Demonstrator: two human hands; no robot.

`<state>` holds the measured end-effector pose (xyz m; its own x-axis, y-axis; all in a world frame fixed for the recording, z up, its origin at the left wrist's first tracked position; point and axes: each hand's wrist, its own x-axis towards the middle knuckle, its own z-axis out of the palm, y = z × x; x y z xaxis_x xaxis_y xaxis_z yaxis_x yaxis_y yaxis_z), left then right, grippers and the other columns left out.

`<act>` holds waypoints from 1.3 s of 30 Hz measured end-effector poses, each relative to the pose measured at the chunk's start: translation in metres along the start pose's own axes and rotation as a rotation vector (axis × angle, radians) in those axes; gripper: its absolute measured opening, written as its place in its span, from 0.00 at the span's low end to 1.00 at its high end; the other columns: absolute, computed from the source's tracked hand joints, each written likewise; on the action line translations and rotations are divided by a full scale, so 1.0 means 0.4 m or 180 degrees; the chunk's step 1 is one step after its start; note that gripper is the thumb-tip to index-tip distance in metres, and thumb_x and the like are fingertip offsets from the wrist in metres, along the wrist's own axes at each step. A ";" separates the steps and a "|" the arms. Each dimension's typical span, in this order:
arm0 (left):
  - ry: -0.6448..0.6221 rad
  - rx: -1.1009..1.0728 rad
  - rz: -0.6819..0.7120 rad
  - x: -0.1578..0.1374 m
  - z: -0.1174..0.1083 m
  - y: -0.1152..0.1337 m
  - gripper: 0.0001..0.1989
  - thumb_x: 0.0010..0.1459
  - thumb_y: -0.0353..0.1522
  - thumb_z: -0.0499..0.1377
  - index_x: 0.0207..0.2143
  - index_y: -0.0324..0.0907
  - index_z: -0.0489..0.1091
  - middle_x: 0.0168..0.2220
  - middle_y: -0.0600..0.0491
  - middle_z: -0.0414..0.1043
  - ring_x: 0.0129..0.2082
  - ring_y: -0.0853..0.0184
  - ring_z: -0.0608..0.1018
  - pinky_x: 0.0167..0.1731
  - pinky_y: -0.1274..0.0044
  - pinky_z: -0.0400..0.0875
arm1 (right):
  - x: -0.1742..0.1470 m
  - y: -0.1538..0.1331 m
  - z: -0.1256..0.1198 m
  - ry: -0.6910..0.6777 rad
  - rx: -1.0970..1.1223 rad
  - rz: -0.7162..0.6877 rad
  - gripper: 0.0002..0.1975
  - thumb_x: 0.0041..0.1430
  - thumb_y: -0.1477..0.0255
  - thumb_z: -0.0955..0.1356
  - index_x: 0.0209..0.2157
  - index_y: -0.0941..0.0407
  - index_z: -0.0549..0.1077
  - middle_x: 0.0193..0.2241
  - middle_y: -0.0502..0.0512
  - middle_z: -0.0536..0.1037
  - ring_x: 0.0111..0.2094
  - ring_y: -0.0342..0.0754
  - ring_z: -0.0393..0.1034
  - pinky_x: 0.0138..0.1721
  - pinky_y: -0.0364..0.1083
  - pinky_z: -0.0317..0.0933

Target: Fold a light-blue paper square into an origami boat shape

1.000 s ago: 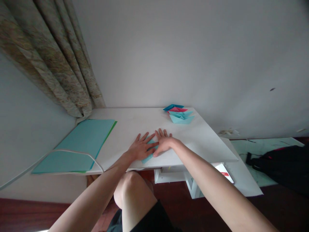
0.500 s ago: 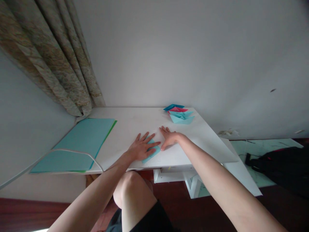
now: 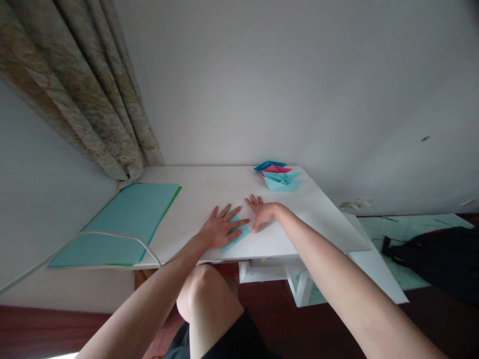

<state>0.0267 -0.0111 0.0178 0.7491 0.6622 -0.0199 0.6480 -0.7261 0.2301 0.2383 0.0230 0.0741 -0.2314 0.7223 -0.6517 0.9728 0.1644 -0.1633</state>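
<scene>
A small folded piece of light blue paper (image 3: 239, 238) lies flat near the front edge of the white table. My left hand (image 3: 219, 229) rests on it with the fingers spread, hiding much of the paper. Just to the right, my right hand (image 3: 262, 213) touches the tabletop, fingers stretched forward and thumb apart, close to the paper's right corner. Nothing shows in its grasp. Farther back on the right sit folded paper boats: a light blue one (image 3: 283, 185) in front, a pink one (image 3: 276, 170) behind it and a dark blue one (image 3: 269, 165) at the rear.
A stack of blue and green paper sheets (image 3: 123, 214) covers the table's left end. A white cable (image 3: 112, 234) curves over it. Curtains (image 3: 108, 114) hang at the left corner. A black bag (image 3: 437, 254) lies to the right, beyond the white table (image 3: 209, 182).
My right hand has shifted very slightly, its thumb moving a little away from the paper's corner. My left hand stays flat on the paper.
</scene>
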 end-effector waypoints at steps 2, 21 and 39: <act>0.0030 -0.0005 -0.0014 0.000 0.003 0.000 0.24 0.66 0.50 0.39 0.63 0.69 0.48 0.70 0.60 0.37 0.69 0.51 0.41 0.61 0.47 0.39 | 0.001 0.004 0.001 -0.0002 -0.0002 -0.0043 0.77 0.27 0.51 0.77 0.67 0.59 0.25 0.66 0.64 0.17 0.66 0.66 0.12 0.65 0.59 0.29; 0.0177 0.0140 -0.0184 0.009 0.015 0.005 0.23 0.67 0.44 0.41 0.64 0.63 0.53 0.70 0.58 0.39 0.69 0.52 0.45 0.60 0.46 0.42 | 0.000 -0.061 0.090 0.0474 0.0067 0.0101 0.74 0.30 0.38 0.70 0.65 0.48 0.20 0.64 0.59 0.09 0.62 0.69 0.02 0.53 0.77 0.16; 0.0117 0.0210 -0.0173 0.008 0.007 0.007 0.22 0.67 0.43 0.42 0.62 0.59 0.58 0.70 0.55 0.39 0.68 0.51 0.45 0.60 0.46 0.43 | -0.002 -0.119 0.090 0.0377 0.0121 0.0323 0.77 0.27 0.42 0.72 0.64 0.52 0.17 0.64 0.59 0.11 0.63 0.68 0.04 0.57 0.73 0.18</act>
<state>0.0313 -0.0117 0.0156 0.7077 0.7065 0.0054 0.6962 -0.6987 0.1650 0.1917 -0.0096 0.0556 -0.1268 0.8085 -0.5746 0.9895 0.0625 -0.1304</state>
